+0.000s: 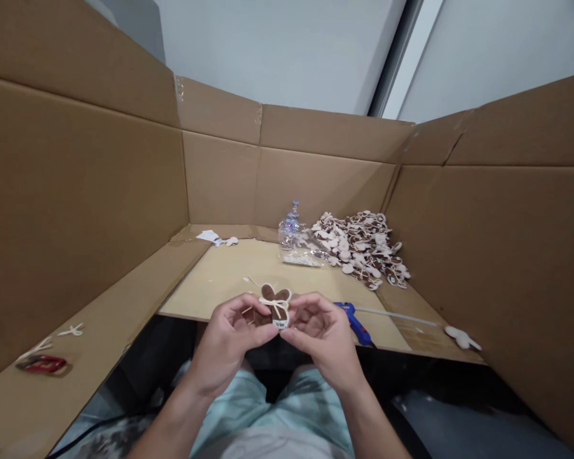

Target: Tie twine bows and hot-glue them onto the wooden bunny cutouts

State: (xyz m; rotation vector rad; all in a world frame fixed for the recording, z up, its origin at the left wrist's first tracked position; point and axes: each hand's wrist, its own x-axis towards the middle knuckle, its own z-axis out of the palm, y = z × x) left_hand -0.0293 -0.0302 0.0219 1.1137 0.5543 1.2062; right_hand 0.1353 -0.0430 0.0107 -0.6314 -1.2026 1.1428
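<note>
A small brown, bunny-shaped piece with a white edge (pixel 280 313) is held upright between both hands, above the front edge of the board. A cream bow lies across its middle, and a small white patch with dark marks shows near its bottom. My left hand (pixel 234 335) pinches it from the left with thumb and fingers. On the other side my right hand (pixel 323 328) grips its right edge, thumb at the bottom. Just right of my right hand lies a blue glue gun (pixel 356 324) with a clear stick behind it.
Cardboard walls (pixel 325 185) surround the pale board (pixel 210 274). A heap of brown and white pieces (pixel 363 245) lies at the back right, beside a clear bag (pixel 301 248) and a bottle (pixel 293 220). Red snips (pixel 43 364) and a cream bow (pixel 71 329) sit at left.
</note>
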